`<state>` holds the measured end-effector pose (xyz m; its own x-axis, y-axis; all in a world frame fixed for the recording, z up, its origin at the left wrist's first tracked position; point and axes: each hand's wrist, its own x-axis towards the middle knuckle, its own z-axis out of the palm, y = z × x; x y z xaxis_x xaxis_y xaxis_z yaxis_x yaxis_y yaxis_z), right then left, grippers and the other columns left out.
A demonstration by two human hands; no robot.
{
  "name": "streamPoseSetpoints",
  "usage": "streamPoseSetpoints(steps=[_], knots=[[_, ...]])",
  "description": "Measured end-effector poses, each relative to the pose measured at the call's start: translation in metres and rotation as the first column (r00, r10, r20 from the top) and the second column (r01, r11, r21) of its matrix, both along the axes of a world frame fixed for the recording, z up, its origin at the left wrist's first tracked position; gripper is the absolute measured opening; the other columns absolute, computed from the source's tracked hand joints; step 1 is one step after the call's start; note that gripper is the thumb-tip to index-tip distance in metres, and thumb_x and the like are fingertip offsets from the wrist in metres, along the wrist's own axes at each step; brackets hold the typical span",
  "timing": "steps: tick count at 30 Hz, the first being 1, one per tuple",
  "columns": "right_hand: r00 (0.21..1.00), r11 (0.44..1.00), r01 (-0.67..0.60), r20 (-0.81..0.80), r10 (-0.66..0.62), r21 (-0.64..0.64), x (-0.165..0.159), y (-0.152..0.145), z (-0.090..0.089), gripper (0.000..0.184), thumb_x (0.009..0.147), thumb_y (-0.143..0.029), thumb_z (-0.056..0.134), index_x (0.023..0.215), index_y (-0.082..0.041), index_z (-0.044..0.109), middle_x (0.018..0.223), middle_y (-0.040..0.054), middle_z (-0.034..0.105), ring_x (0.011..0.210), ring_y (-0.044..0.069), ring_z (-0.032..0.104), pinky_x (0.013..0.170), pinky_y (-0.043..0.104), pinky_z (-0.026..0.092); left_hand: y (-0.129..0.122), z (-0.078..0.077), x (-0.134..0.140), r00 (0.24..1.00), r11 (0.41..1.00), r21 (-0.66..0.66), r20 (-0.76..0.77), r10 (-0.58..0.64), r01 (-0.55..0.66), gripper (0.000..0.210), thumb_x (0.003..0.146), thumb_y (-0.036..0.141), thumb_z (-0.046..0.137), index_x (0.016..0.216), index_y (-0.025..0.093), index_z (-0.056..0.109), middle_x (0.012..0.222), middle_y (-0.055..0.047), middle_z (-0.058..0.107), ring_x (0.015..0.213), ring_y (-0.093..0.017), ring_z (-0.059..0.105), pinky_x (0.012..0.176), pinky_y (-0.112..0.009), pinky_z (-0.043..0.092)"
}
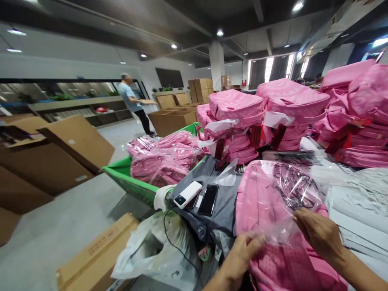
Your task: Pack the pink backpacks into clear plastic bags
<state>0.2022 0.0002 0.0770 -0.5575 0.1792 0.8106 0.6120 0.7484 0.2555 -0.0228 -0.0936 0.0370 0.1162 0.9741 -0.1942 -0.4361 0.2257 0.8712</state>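
In front of me lies a pink backpack (257,198), its upper part inside a clear plastic bag (281,228). Dark cords or straps show through the plastic on its right side. My left hand (242,252) is closed at the bag's lower left edge, the thumb pressed to the fingers. At the bag's right edge, my right hand (318,230) pinches the plastic. The lower part of the backpack sticks out of the bag, between and below both hands.
Pink backpacks (236,105) stand stacked behind. A green bin (121,173) holds bagged pink backpacks. Phones (209,200) and a white power bank (188,195) lie on grey cloth. Pale sheets (360,210) are at right. Cardboard boxes (72,141) and a person (131,101) are at left.
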Motion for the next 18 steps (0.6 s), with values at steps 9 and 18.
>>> streamPoseSetpoints(steps=[9, 18], knots=[[0.984, 0.917, 0.127, -0.067, -0.164, -0.378, 0.008, 0.000, -0.029, 0.074, 0.086, -0.065, 0.065, 0.142, -0.020, 0.047, 0.124, 0.0168, 0.066, 0.107, 0.034, 0.067, 0.084, 0.045, 0.056, 0.034, 0.028, 0.003, 0.932, 0.954, -0.004, 0.214, 0.292, -0.298, 0.055, 0.059, 0.063, 0.091, 0.069, 0.014, 0.068, 0.066, -0.002, 0.068, 0.056, -0.013, 0.061, 0.059, -0.025, 0.049], [0.848, 0.829, 0.406, -0.178, -0.499, -0.385, 0.078, 0.042, -0.006, 0.042, 0.098, -0.052, 0.038, 0.107, -0.024, 0.068, 0.112, 0.0197, 0.070, 0.094, 0.040, 0.066, 0.077, 0.054, 0.050, 0.051, 0.018, 0.005, 0.894, 0.904, 0.001, 0.149, 0.423, -0.428, 0.056, 0.055, 0.063, 0.092, 0.072, 0.012, 0.074, 0.071, -0.006, 0.074, 0.055, -0.014, 0.065, 0.059, -0.026, 0.051]])
